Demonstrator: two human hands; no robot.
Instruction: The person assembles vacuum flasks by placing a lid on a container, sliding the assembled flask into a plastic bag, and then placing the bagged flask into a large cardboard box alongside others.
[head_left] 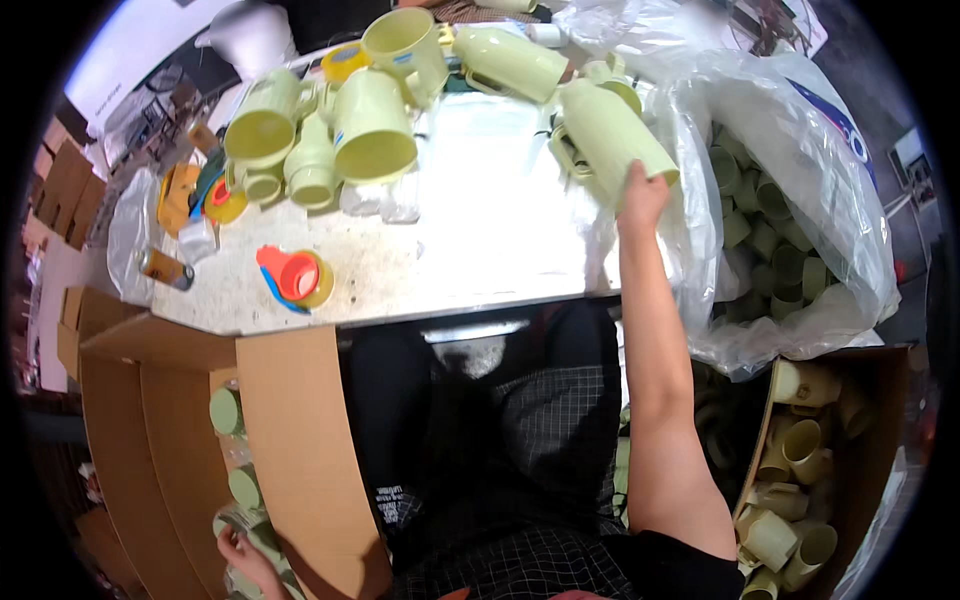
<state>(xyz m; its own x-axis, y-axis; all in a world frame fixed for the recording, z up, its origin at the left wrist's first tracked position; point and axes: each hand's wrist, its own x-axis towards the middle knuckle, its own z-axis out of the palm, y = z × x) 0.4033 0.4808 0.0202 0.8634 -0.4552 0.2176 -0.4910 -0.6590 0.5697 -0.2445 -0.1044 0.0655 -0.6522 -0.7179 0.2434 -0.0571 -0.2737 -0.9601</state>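
My right hand [643,198] is closed around the wide end of a pale green thermos flask casing [612,128] that lies tilted at the right of the table, its handle to the left. Down in the open cardboard box at the lower left, my left hand [248,562] has its fingers bent against a green flask [238,520]; part of its grip is hidden. More green round tops [226,410] show in that box. Beyond my right hand, another pale green casing [512,62] rests on its side at the table's far edge.
Wide-mouthed green casings [375,130] stand at the back left. An orange and yellow tape dispenser [300,277] and a can [166,269] sit nearer me. A clear plastic bag [705,240] of green parts is at the right, above a cardboard box [895,430] of cream-green cups.
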